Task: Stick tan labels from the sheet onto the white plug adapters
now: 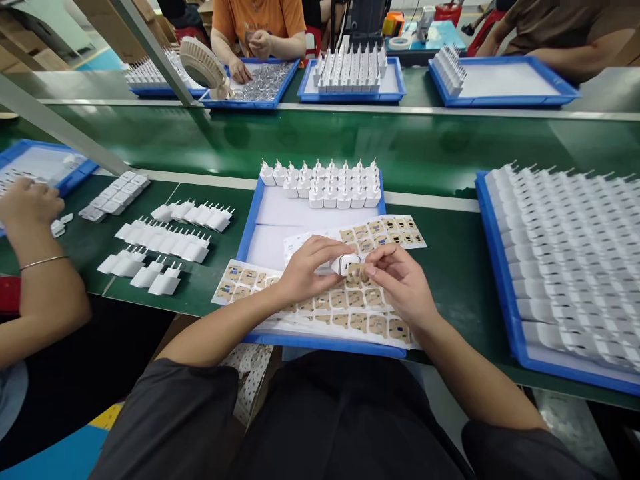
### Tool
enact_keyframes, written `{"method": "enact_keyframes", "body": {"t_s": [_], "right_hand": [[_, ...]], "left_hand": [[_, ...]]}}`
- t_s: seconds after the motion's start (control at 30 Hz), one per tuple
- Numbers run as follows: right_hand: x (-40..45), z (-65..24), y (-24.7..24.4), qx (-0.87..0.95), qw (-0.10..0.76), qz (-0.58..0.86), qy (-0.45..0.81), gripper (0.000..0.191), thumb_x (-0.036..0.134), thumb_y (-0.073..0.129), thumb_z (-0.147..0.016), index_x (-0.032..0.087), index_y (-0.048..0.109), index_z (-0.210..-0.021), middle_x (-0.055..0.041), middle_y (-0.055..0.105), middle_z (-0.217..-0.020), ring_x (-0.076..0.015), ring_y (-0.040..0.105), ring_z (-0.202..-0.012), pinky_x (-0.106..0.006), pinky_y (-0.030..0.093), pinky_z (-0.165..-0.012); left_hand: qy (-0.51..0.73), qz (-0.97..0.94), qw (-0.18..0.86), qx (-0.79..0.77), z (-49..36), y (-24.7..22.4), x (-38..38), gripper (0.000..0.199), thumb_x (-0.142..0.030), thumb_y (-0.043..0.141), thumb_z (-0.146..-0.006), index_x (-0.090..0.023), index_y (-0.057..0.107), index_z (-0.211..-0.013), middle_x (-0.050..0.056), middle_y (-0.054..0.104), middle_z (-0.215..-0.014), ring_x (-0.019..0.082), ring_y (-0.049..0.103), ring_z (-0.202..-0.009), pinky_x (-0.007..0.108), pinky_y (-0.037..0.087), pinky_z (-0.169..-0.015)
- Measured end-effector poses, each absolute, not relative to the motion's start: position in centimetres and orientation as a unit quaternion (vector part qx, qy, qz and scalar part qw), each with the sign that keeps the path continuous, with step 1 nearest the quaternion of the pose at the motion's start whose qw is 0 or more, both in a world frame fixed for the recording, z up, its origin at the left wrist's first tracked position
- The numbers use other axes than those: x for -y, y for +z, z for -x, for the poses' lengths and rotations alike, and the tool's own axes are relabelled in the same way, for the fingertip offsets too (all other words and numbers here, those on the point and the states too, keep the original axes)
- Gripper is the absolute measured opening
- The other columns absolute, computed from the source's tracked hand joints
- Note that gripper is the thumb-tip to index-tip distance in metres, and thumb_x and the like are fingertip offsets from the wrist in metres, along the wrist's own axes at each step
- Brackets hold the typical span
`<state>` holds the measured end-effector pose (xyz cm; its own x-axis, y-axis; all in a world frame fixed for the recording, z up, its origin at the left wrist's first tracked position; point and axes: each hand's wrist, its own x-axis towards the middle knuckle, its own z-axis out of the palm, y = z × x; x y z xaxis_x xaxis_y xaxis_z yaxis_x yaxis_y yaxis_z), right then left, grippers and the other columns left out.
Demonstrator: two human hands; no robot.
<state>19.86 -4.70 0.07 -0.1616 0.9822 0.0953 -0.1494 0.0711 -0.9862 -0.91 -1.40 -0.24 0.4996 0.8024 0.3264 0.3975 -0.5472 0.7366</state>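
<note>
My left hand (311,268) is closed around a white charger plug (346,265), its port end turned up toward me. The thumb and fingers of my right hand (400,280) pinch a small tan sticker (357,272) at the near edge of the plug. Whether the sticker touches the plug I cannot tell. Beneath both hands lie sheets of tan stickers (340,301), spread over a blue-rimmed tray (253,217). Rows of white charger plugs (345,183) stand pins-up at the tray's far end.
Loose charger plugs (163,240) lie in rows on the green bench to the left, near a co-worker's hand (30,203). A large blue tray (500,280) packed with plugs stands at the right. Across the green conveyor (300,137), other people sit behind trays.
</note>
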Motion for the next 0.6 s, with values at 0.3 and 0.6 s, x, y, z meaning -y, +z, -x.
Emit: {"method": "enact_keyframes", "body": {"t_s": [0.3, 0.6], "right_hand": [[5.06, -19.61, 0.62, 0.522, 0.525, 0.422, 0.524, 0.018, 0.032, 0.075, -0.084, 0.023, 0.061, -0.092, -0.0015, 0.062, -0.085, -0.0154, 0.062, -0.076, -0.029, 0.056, -0.067], [5.23, -19.68, 0.71, 0.532, 0.529, 0.420, 0.510, 0.014, 0.026, 0.074, -0.085, 0.023, 0.063, -0.094, -0.0012, 0.064, -0.086, -0.0148, 0.063, -0.079, -0.027, 0.054, -0.070]], "left_hand": [[0.392, -0.850, 0.168, -0.310, 0.80, -0.60, 1.41, 0.038, -0.020, 0.067, -0.082, -0.022, 0.063, -0.120, 0.007, 0.070, -0.112, 0.022, 0.062, -0.099, 0.037, 0.049, -0.087], [0.397, -0.853, 0.145, -0.306, 0.72, -0.82, 1.55, 0.040, -0.022, 0.071, -0.082, -0.021, 0.060, -0.121, 0.008, 0.069, -0.110, 0.019, 0.062, -0.095, 0.034, 0.051, -0.083]]}}
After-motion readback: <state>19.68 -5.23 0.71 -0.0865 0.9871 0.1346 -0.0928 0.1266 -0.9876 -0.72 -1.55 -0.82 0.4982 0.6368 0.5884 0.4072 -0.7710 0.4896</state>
